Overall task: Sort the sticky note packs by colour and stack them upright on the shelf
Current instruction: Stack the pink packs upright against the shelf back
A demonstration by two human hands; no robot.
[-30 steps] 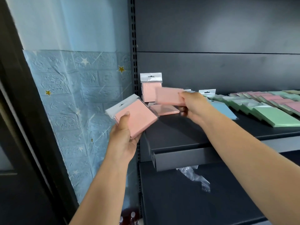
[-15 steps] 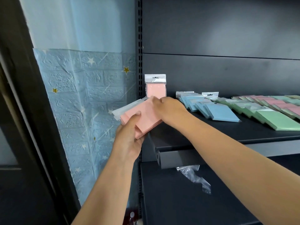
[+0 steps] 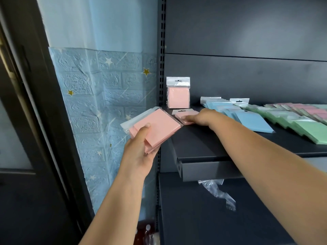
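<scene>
My left hand grips a small stack of pink sticky note packs left of the shelf's front corner, thumb on top. My right hand reaches onto the dark shelf and its fingers lie on a flat pink pack; whether they pinch it I cannot tell. One pink pack stands upright against the back left corner. Blue packs lie overlapped to the right, then green packs and mixed pink and green ones at the far right.
A perforated upright rail borders the shelf on the left, with blue star-patterned wall panel beside it. A lower shelf holds a crumpled clear plastic wrapper. A dark door frame stands at the far left.
My right hand added its pink pack to the stack in my left hand, then reached back onto the shelf to the flat pink pack. The left hand stayed near the shelf corner.
</scene>
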